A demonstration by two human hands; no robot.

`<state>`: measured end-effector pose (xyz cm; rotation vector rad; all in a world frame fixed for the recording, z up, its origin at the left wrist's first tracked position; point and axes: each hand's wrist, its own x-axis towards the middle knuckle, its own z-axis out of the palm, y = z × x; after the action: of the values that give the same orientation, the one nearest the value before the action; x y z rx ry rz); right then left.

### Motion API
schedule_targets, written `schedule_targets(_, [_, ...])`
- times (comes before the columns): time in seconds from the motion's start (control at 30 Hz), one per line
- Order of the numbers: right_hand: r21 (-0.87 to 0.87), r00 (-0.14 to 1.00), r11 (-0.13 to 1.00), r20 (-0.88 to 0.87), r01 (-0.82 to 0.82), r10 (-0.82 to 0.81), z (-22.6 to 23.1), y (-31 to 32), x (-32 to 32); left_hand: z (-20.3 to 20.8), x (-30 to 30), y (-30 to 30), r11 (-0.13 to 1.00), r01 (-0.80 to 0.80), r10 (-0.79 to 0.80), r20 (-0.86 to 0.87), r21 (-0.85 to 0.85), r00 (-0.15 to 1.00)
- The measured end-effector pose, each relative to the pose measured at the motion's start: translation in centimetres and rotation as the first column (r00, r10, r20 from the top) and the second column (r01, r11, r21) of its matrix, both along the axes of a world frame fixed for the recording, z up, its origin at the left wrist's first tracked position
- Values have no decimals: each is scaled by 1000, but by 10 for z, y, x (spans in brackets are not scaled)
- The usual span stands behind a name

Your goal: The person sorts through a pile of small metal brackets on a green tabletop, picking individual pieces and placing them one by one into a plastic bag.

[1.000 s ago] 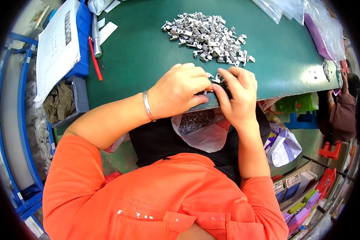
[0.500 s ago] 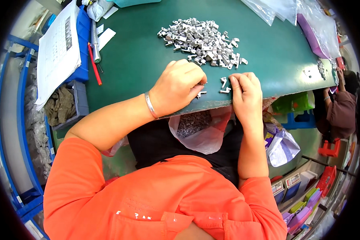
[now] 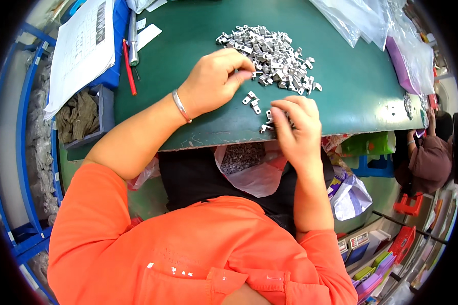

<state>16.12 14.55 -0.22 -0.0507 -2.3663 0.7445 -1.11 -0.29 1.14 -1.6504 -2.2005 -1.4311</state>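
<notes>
A heap of small silver metal brackets point(image 3: 277, 58) lies on the green tabletop point(image 3: 188, 30). My left hand point(image 3: 216, 81) reaches to the heap's near left edge, thumb and forefinger pinched at a bracket point(image 3: 256, 74). Closer to me, a few loose brackets point(image 3: 251, 100) lie between my two hands. My right hand point(image 3: 299, 129) is just above the table's front edge, its thumb apart from its curled fingers. Beside and under it are more brackets point(image 3: 266, 127), partly hidden by the fingers.
A plastic bag of small metal pieces point(image 3: 259, 180) rests open below the table edge. At left are a red pencil point(image 3: 130, 68), a metal-handled tool point(image 3: 133, 40), papers point(image 3: 81, 51) and a grey bin with cloth point(image 3: 105, 112). Clear bags point(image 3: 341, 20) lie far right.
My left hand has moved away from the table edge to the heap. My right hand has shifted slightly left and nearer, its fingers parting. Loose brackets now show between the hands.
</notes>
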Motion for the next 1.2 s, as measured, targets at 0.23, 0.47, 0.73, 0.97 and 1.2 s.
schedule_targets(0.23, [203, 986, 977, 143, 59, -89, 5, -16, -21, -6, 3, -7, 954, 201, -201, 24, -223, 979])
schedule_targets(0.47, [53, 994, 993, -39, 103, -101, 4, 11, -11, -4, 12, -3, 970, 208, -200, 70, -128, 977])
schedule_targets(0.73, [-173, 997, 985, 72, -20, 33, 8, 29, 13, 7, 8, -8, 905, 380, -352, 166, -191, 921])
schedule_targets(0.97, [-139, 992, 989, 120, 47, -30, -2, 13, 2, -2, 2, -4, 961, 224, -204, 134, -160, 970])
schedule_targets(1.2, [-355, 998, 933, 53, 54, -38, -3, 13, 17, -9, 2, -3, 965, 206, -185, 139, -163, 973])
